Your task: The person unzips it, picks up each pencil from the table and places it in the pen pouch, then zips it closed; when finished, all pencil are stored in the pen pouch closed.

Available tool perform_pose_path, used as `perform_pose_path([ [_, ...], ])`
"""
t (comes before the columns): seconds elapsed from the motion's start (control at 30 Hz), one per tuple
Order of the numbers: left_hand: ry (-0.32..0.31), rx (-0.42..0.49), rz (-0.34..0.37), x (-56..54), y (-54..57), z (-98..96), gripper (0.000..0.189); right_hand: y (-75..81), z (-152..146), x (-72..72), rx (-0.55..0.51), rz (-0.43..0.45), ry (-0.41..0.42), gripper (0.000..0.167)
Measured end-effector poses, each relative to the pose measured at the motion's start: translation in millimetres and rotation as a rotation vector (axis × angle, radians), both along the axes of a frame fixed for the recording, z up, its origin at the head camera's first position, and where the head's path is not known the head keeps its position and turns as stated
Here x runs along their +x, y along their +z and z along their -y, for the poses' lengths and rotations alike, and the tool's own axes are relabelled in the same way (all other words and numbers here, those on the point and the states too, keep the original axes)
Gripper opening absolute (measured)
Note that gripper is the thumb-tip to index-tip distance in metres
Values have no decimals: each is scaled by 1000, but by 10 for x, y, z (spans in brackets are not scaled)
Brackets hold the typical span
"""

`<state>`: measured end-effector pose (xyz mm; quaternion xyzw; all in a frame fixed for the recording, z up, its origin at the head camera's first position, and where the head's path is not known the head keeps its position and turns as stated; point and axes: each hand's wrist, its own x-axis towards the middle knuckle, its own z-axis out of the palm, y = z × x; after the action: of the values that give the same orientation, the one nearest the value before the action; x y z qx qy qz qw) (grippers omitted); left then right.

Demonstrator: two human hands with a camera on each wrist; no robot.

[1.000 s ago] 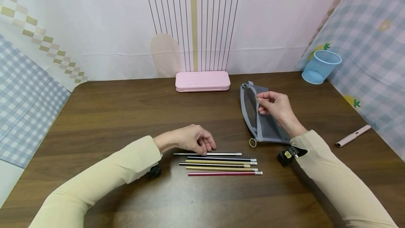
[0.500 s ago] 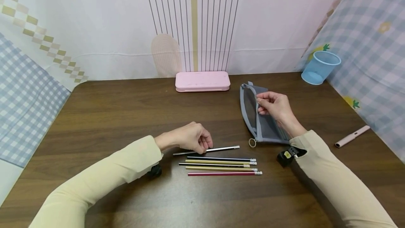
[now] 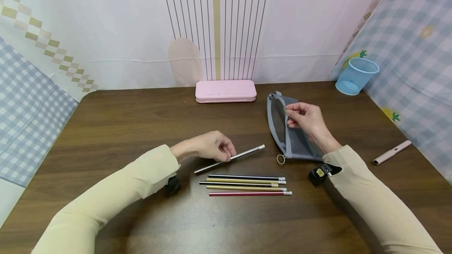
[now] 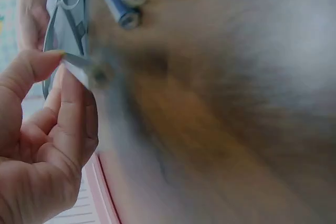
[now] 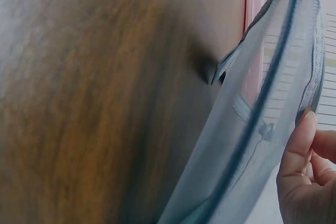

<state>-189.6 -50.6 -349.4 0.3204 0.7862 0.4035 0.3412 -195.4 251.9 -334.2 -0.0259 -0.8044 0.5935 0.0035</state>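
My left hand (image 3: pixel 215 146) pinches a silver pencil (image 3: pixel 248 152) between thumb and fingers. The pencil slants, its eraser end raised toward the right. In the left wrist view that pencil (image 4: pixel 94 72) is blurred and points toward the camera. Just below the hand lie several pencils in a row, among them a dark blue pencil (image 3: pixel 243 176) and a red pencil (image 3: pixel 243 194). My right hand (image 3: pixel 308 118) pinches the zippered edge of a grey mesh pencil pouch (image 3: pixel 300 138), whose mouth gapes toward the left. The right wrist view shows the pinched rim of the pouch (image 5: pixel 273 93) up close.
A pink pencil case (image 3: pixel 226 91) stands at the back of the wooden table (image 3: pixel 123 120). Toward the far right corner is a light blue cup (image 3: pixel 356 76). A pale pink pen (image 3: pixel 392 152) lies near the right edge. Cloth hangs behind the table.
My left hand has lifted the silver pencil from the row and moved it away from me, tilting its eraser end up to the right. My right hand has stayed on the pouch.
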Motion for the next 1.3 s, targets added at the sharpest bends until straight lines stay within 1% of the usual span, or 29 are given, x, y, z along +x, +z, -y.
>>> perform_pose_path([
  [0.07, 69, 34, 100, -55, 1, -28, 20, -1, 1, -2, -11, 0, 0, 31],
  [0.17, 192, 74, 213, -144, 1, -121, 23, -3, 8, -4, -24, 0, 0, 31],
  [0.23, 273, 117, 285, -202, 1, -224, 25, -6, 13, -5, -24, -1, -1, 30],
  [0.33, 389, 192, 393, -271, 1, -427, 27, -14, 16, -1, -17, -2, -4, 30],
  [0.43, 473, 271, 490, -325, -13, -662, 29, -21, 18, 5, -23, 2, -6, 30],
  [0.53, 527, 322, 552, -363, -33, -878, 31, -22, 23, 9, -27, 3, -7, 30],
  [0.63, 568, 344, 580, -383, -43, -1047, 33, -15, 28, 8, -25, 2, -3, 30],
  [0.73, 604, 359, 588, -395, -52, -1167, 35, -5, 32, 4, -13, 9, 3, 30],
  [0.97, 705, 420, 576, -396, -57, -1402, 37, 18, 47, -11, -8, 18, 10, 32],
  [1.13, 753, 420, 547, -394, -55, -1512, 34, 30, 46, -10, -10, 21, 13, 32],
  [1.3, 793, 420, 518, -402, -54, -1560, 33, 39, 41, -7, -10, 20, 12, 31],
])
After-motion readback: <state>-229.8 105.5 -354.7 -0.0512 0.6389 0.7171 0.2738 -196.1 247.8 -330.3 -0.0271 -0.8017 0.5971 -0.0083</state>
